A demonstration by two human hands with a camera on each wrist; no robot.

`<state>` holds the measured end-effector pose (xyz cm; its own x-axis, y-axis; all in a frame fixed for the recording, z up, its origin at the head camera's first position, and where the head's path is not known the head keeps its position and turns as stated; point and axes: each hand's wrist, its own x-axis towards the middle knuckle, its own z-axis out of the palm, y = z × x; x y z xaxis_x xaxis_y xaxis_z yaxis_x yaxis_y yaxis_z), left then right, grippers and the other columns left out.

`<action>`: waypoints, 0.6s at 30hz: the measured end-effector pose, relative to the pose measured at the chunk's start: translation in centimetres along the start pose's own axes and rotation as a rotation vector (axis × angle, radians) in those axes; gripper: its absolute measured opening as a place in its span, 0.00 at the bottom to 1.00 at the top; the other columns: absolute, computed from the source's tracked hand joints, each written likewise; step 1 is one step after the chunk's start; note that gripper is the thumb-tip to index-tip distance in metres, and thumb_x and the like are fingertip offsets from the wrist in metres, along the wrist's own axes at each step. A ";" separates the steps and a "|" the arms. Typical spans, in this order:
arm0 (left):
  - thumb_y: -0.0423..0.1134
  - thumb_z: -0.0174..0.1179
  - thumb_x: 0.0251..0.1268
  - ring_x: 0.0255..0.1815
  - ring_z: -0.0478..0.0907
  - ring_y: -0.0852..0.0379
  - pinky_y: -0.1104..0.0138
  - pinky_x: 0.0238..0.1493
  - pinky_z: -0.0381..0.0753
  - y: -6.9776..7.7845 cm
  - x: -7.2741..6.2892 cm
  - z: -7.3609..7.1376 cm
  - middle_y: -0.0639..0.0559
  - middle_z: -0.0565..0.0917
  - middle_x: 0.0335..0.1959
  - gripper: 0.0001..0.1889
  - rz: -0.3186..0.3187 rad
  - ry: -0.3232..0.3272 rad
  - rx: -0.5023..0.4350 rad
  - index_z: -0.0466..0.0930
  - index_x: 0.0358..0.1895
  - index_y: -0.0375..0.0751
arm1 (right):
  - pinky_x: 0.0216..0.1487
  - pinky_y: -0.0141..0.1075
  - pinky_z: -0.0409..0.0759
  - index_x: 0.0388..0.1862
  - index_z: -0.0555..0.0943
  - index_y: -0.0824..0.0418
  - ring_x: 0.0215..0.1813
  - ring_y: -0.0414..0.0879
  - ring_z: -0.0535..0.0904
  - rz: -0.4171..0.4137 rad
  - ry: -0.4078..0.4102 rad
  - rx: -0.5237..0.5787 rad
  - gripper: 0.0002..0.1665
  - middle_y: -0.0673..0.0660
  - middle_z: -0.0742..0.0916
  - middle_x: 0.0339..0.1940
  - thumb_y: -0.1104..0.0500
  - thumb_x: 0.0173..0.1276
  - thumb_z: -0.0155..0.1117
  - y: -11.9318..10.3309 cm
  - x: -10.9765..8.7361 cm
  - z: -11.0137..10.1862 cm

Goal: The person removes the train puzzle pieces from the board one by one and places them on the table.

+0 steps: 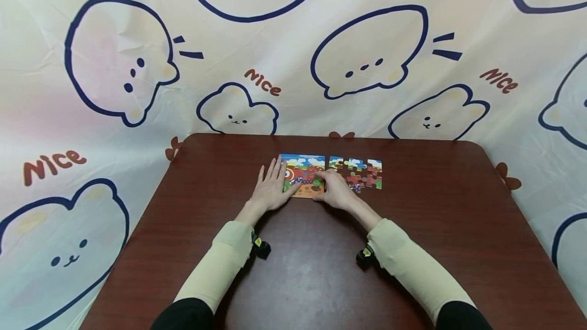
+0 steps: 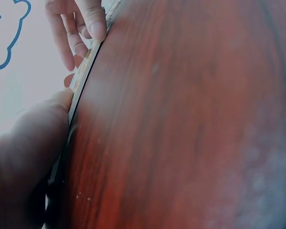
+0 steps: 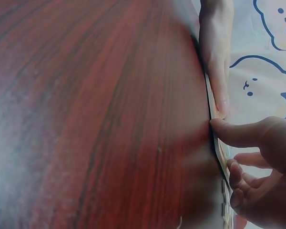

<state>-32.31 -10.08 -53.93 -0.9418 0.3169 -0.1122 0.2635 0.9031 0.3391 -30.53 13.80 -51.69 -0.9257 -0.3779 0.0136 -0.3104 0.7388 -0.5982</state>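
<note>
A colourful picture puzzle board (image 1: 303,161) lies flat near the far side of the table, blue sky along its top and an orange strip along its near edge. My left hand (image 1: 270,189) rests on its left side, fingers straight and spread, thumb reaching over the near part. At the right near corner, my right hand (image 1: 338,191) grips the board between thumb and bent fingers. The right wrist view shows the right thumb (image 3: 238,133) on the board's near edge and the other fingers curled farther along. Its palm side hides part of the picture.
Right of the board lie several interlocking puzzle pieces (image 1: 355,165) in loose columns, the outermost strip (image 1: 375,168) set a little apart. The dark brown table (image 1: 302,279) extends toward me. A printed cloth (image 1: 293,65) hangs behind its far edge.
</note>
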 end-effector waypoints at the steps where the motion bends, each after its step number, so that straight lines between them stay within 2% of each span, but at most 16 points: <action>1: 0.71 0.44 0.85 0.96 0.33 0.42 0.38 0.93 0.31 0.0 0.0 0.0 0.43 0.36 0.95 0.52 -0.003 0.001 0.001 0.38 0.92 0.40 | 0.60 0.55 0.85 0.77 0.79 0.67 0.57 0.58 0.83 0.006 -0.002 -0.001 0.42 0.67 0.85 0.59 0.56 0.68 0.84 -0.1 0.0 0.0; 8: 0.74 0.43 0.83 0.96 0.31 0.43 0.39 0.94 0.31 0.1 0.3 0.2 0.45 0.34 0.95 0.53 -0.028 -0.014 0.027 0.36 0.92 0.41 | 0.61 0.55 0.84 0.74 0.81 0.69 0.58 0.59 0.82 0.018 0.018 -0.002 0.41 0.68 0.85 0.60 0.58 0.65 0.86 -0.2 0.2 0.0; 13: 0.74 0.43 0.83 0.96 0.31 0.43 0.39 0.93 0.30 0.0 0.2 0.2 0.45 0.33 0.95 0.53 -0.019 -0.017 0.016 0.35 0.92 0.42 | 0.64 0.56 0.83 0.75 0.80 0.68 0.60 0.60 0.81 0.023 0.024 0.004 0.41 0.68 0.83 0.62 0.58 0.66 0.85 -0.2 0.0 0.1; 16: 0.72 0.43 0.84 0.96 0.32 0.43 0.39 0.93 0.29 -0.1 0.2 0.3 0.45 0.34 0.95 0.52 -0.008 -0.005 0.005 0.36 0.93 0.42 | 0.60 0.55 0.84 0.76 0.80 0.66 0.57 0.58 0.81 0.020 0.025 0.028 0.41 0.68 0.83 0.61 0.57 0.67 0.85 0.0 -0.2 0.1; 18: 0.72 0.43 0.85 0.96 0.32 0.44 0.39 0.93 0.29 -0.2 0.1 0.3 0.45 0.34 0.95 0.51 -0.003 0.001 0.002 0.36 0.93 0.42 | 0.53 0.51 0.83 0.77 0.80 0.64 0.51 0.55 0.80 -0.002 0.033 0.039 0.41 0.66 0.84 0.57 0.57 0.68 0.84 0.6 -0.1 0.5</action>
<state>-32.43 -10.16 -54.36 -0.9426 0.3144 -0.1125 0.2614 0.9044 0.3373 -30.48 13.98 -52.41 -0.9321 -0.3599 0.0412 -0.3041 0.7158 -0.6286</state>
